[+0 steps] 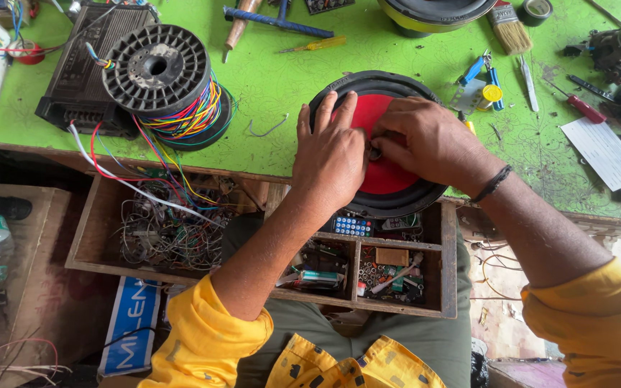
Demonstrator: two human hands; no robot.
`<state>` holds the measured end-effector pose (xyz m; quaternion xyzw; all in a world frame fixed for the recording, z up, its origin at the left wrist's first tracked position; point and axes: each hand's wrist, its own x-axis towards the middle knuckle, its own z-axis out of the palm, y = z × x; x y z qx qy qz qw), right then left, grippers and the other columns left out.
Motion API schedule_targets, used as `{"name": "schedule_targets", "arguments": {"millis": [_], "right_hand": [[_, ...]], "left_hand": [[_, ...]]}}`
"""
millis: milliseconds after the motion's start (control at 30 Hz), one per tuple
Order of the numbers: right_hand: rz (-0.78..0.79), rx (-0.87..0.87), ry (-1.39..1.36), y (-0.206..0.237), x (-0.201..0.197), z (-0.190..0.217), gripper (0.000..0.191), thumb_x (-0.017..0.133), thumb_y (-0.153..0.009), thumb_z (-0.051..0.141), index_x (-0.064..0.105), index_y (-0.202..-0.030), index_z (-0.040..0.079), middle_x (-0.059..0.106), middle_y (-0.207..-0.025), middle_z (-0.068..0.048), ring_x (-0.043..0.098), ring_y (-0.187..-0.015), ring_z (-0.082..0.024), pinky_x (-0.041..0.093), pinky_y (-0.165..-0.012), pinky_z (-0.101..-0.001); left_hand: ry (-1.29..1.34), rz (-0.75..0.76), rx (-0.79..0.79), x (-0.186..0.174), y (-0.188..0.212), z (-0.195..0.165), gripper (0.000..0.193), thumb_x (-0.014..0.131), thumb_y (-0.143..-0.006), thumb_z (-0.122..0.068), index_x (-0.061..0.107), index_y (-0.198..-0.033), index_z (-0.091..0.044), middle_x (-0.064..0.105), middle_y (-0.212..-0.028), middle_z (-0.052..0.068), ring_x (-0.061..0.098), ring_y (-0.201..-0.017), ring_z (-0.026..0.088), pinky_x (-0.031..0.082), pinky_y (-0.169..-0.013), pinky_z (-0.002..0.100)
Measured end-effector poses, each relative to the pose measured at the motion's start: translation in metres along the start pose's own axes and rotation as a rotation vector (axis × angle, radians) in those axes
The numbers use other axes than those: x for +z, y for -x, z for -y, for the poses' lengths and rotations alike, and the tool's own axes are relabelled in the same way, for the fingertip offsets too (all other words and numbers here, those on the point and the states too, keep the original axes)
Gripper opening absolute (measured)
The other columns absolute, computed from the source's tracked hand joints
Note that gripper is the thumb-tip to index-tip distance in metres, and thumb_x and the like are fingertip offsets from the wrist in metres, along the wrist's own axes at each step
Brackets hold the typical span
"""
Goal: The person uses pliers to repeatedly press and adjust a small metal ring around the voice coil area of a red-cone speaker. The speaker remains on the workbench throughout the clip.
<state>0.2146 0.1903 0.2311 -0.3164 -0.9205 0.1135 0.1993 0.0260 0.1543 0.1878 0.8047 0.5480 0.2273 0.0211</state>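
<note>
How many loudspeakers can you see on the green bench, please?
2: the red-coned speaker under the left hand and right hand, and a second speaker at the top edge, partly cropped.

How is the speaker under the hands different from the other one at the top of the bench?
The red-coned speaker lies in full view at the bench's near edge, under both hands; the yellow-rimmed speaker sits untouched at the far edge, cut off by the frame. Its cone is dark, not red. Both are round with black surrounds.

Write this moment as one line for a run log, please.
left hand: flat on red speaker cone | right hand: pinching small ring at cone centre | speaker: on green bench edge, over open drawer
</note>
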Motion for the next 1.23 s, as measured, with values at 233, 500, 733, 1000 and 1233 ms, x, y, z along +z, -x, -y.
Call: {"name": "schedule_targets", "arguments": {"millis": [233,500,733,1000,1233], "right_hand": [[0.071,-0.012,0.020,0.009,-0.005,0.003,0.020,0.075,-0.081,0.014,0.073,-0.096,0.001,0.069,-0.094,-0.015,0.067,-0.090,-0.037,0.054,-0.085,-0.0477],[0.007,-0.087,-0.011,0.008,0.000,0.006,0.013,0.073,-0.089,0.013,0.073,-0.096,0.003,0.070,-0.092,-0.013,0.069,-0.091,-0.034,0.054,-0.087,-0.0473],[0.027,0.043,0.004,0.005,0.007,-0.001,0.016,0.071,-0.087,0.013,0.073,-0.099,0.002,0.071,-0.096,-0.014,0.068,-0.093,-0.037,0.055,-0.082,-0.0468],[0.156,0.070,0.106,0.008,0.010,-0.001,0.014,0.072,-0.086,0.016,0.074,-0.092,0.003,0.068,-0.092,-0.014,0.068,-0.089,-0.035,0.055,-0.080,-0.0473],[0.163,0.049,0.004,0.019,-0.020,0.040,0.018,0.075,-0.084,0.017,0.074,-0.094,0.003,0.068,-0.091,-0.014,0.067,-0.090,-0.036,0.054,-0.082,-0.0473]], "left_hand": [[0.017,-0.010,0.002,-0.002,-0.001,-0.002,0.015,0.067,-0.086,-0.015,0.070,-0.078,-0.003,0.049,-0.151,0.024,0.038,-0.144,0.043,0.023,-0.116,0.070],[0.057,-0.019,0.002,-0.002,0.000,-0.002,0.013,0.069,-0.084,-0.015,0.070,-0.078,-0.003,0.048,-0.151,0.024,0.036,-0.145,0.044,0.020,-0.116,0.071],[0.026,0.043,-0.017,-0.002,0.000,-0.002,0.011,0.067,-0.083,-0.010,0.070,-0.075,-0.003,0.047,-0.152,0.023,0.035,-0.146,0.043,0.020,-0.116,0.072],[0.004,0.045,-0.011,-0.005,-0.001,-0.004,0.011,0.066,-0.082,-0.009,0.069,-0.073,-0.004,0.047,-0.152,0.024,0.035,-0.146,0.044,0.021,-0.115,0.071],[0.020,0.011,-0.021,-0.004,0.000,-0.005,0.017,0.067,-0.086,-0.014,0.069,-0.073,-0.004,0.048,-0.152,0.023,0.036,-0.146,0.043,0.021,-0.117,0.071]]}}
